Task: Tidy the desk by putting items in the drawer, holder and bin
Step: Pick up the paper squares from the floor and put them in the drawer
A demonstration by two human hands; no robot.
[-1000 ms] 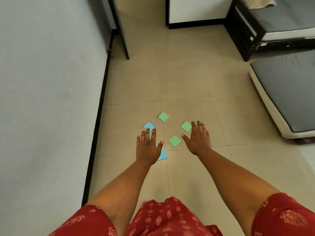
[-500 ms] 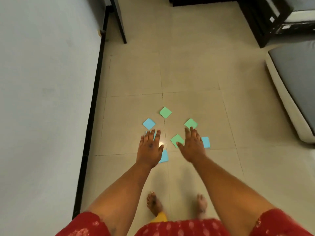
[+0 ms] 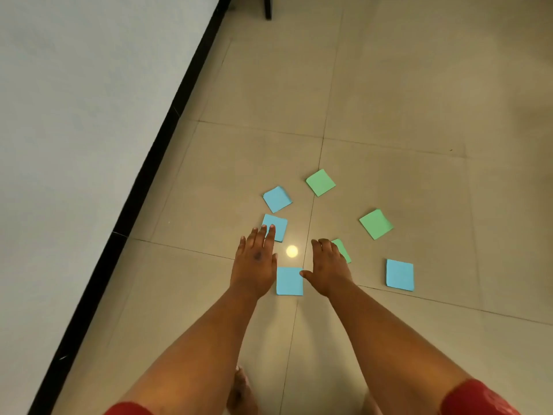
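Between both hands | blue note | left hand, right hand: grip apart, holding nothing

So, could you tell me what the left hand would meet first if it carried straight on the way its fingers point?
The left hand would most likely meet the blue note just beyond its fingertips, though its height above the floor is unclear.

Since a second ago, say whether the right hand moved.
Yes: the right hand went left; the green note once left of it now shows right of its fingers.
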